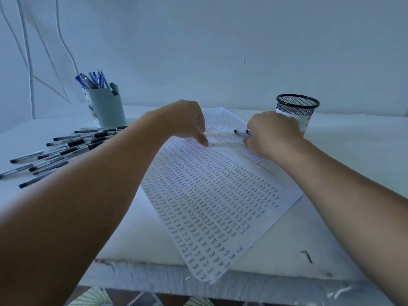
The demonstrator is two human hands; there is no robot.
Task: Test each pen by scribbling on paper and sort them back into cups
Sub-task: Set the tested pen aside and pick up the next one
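Note:
A large sheet of paper [212, 195], covered in rows of small handwriting, lies across the white table and hangs over its front edge. My right hand [271, 133] grips a black-capped pen [240, 133] over the far part of the sheet. My left hand [187, 120] presses a fingertip down on the paper beside it. Several black pens [64, 149] lie loose on the table at the left. A pale blue cup [106, 107] holding several blue pens stands behind them. A black mesh cup [297, 107] stands just behind my right hand.
The white table [353, 151] ends in a rough front edge [242, 286] with patterned floor below. White cables [28, 62] hang on the wall at the far left. A small dark mark [306, 256] sits on the table near the front right.

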